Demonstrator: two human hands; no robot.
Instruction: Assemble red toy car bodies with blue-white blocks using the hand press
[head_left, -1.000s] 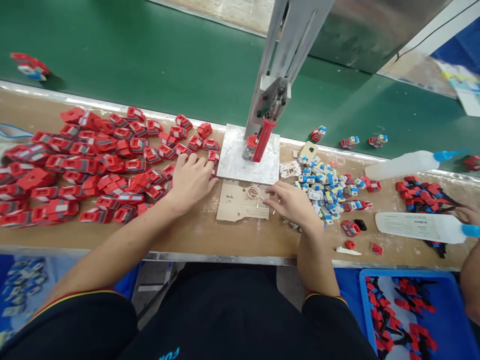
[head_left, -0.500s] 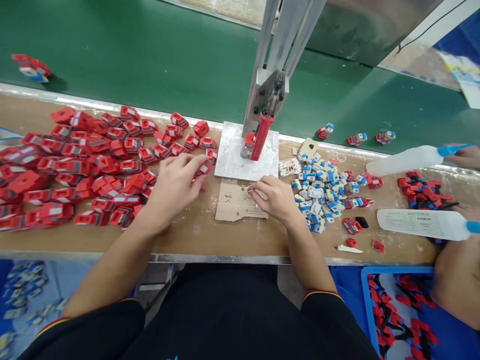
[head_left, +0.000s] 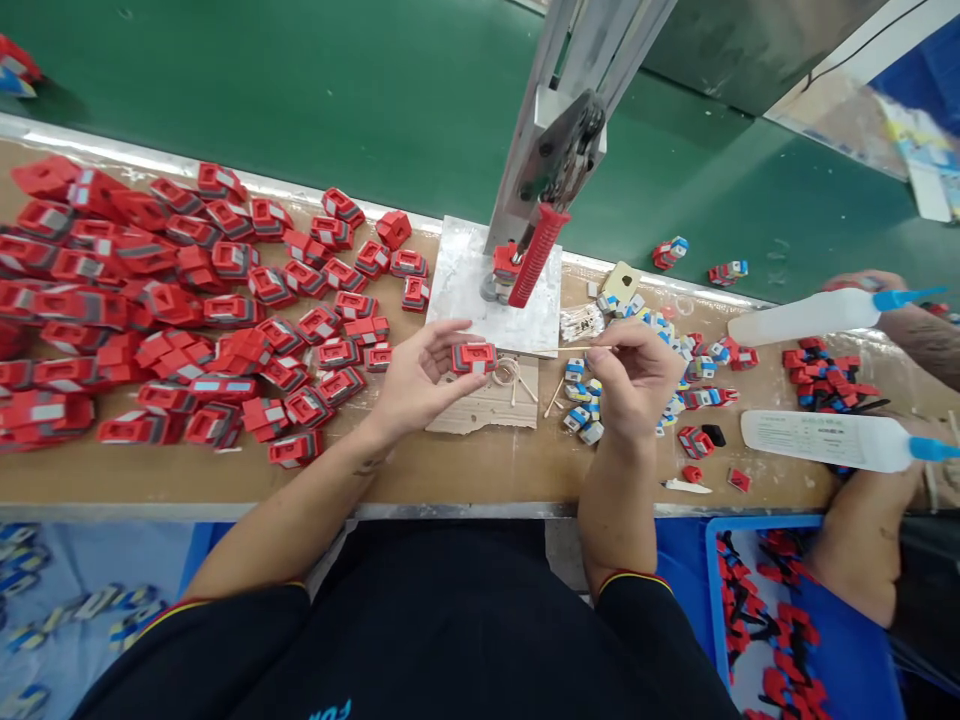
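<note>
My left hand pinches a red and grey toy vehicle part by its ends, its hollow side facing up. Between the fingertips of my right hand is a thin cotton swab, pointing left toward that part. The swab's tip appears apart from the part. Under and between the hands lies a piece of cardboard with a small round ring and swabs on it. My right hand partly hides a pile of small white, blue and yellow parts.
A lever press stands on a metal plate ahead. Many red parts cover the left. To the right are a swab bundle, squeeze bottles and a co-worker's hand at one bottle. Beyond runs a green belt.
My left hand has brought the red part rightward from the pile to in front of the plate. My right hand has lifted off the cardboard and moved right, now with a swab. The view has shifted.
</note>
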